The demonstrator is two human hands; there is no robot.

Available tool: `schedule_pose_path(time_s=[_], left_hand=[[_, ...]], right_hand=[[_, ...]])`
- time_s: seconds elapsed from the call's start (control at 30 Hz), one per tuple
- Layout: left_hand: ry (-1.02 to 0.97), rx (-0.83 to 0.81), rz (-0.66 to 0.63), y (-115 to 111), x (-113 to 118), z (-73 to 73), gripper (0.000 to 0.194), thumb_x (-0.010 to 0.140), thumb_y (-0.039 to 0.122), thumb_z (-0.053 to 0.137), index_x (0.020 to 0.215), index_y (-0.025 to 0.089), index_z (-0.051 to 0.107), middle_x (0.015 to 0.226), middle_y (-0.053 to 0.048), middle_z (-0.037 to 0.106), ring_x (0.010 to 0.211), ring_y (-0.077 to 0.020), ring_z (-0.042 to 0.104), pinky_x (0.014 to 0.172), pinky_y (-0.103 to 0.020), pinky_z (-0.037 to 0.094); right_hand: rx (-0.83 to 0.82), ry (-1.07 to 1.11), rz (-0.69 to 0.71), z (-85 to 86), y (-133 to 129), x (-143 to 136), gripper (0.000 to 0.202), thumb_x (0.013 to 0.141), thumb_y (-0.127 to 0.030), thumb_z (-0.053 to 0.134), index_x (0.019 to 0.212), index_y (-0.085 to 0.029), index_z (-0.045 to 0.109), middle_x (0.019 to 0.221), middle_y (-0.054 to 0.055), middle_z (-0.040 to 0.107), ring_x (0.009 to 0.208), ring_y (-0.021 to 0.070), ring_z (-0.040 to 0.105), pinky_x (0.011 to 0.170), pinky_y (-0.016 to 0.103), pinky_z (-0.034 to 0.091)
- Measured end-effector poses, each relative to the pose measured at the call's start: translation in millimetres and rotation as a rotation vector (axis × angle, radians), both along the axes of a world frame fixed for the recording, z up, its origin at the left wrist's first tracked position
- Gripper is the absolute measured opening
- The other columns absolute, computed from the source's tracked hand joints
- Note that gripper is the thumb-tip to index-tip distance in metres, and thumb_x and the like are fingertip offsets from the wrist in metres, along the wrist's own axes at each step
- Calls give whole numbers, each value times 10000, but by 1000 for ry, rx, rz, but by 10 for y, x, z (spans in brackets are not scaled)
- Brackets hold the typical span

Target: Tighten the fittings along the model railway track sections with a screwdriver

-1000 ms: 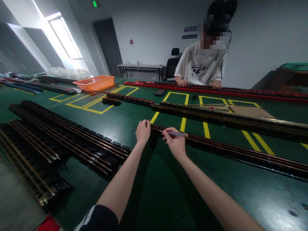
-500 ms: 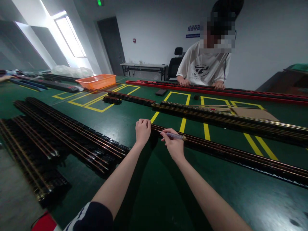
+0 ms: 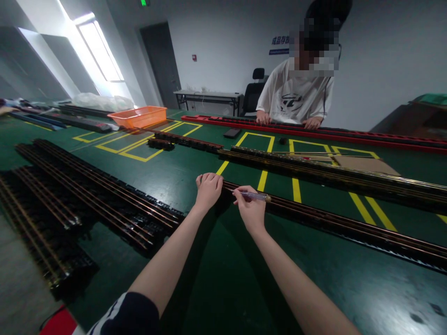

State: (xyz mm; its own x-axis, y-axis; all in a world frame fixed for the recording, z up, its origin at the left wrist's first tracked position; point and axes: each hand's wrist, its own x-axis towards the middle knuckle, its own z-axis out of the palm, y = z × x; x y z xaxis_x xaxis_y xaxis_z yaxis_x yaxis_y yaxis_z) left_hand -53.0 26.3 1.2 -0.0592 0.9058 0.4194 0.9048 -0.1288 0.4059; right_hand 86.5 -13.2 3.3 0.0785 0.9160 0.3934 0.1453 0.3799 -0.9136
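A long black rail with copper-coloured strips (image 3: 331, 223) lies across the green table in front of me. Over its left end, my left hand (image 3: 208, 191) is closed, its fingers curled at the far side and partly hidden. My right hand (image 3: 253, 211) grips a screwdriver (image 3: 257, 197) with a clear handle, between thumb and fingers. The thin shaft points left along the rail, close to my left hand. Whether the tip touches the rail I cannot tell.
More black rails with copper strips (image 3: 104, 186) lie at left, and another bundle (image 3: 314, 170) lies beyond mine. An orange basket (image 3: 139, 118) stands further back. Across the table (image 3: 223, 270), a person (image 3: 293, 93) has both hands on a long red rail (image 3: 366, 138).
The whole view has shifted slightly. My left hand's fingers look a little more spread over the rail's end; my right hand keeps hold of the screwdriver at nearly the same spot.
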Motion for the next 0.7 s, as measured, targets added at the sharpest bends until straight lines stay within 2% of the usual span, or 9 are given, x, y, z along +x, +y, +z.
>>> schedule_pose_path(time_s=[0.5,0.7], left_hand=[[47,27,6,35,-24,-55,339,960,237,330,965,233,668,1119,-61,675,1221,-225,480,1053,-400,273],[50,39,-19,30,-32,-48,341,956,227,331,964,216,672,1103,-70,678,1149,-234,518,1044,-414,299]], right_hand=[[-16,23,3,5,13,4,183,808,-361,623,772,-181,624,707,30,677,526,146,605,529,274,483],[-5,-5,0,6,6,11,183,817,-361,615,780,-183,633,721,32,683,541,149,609,526,273,487]])
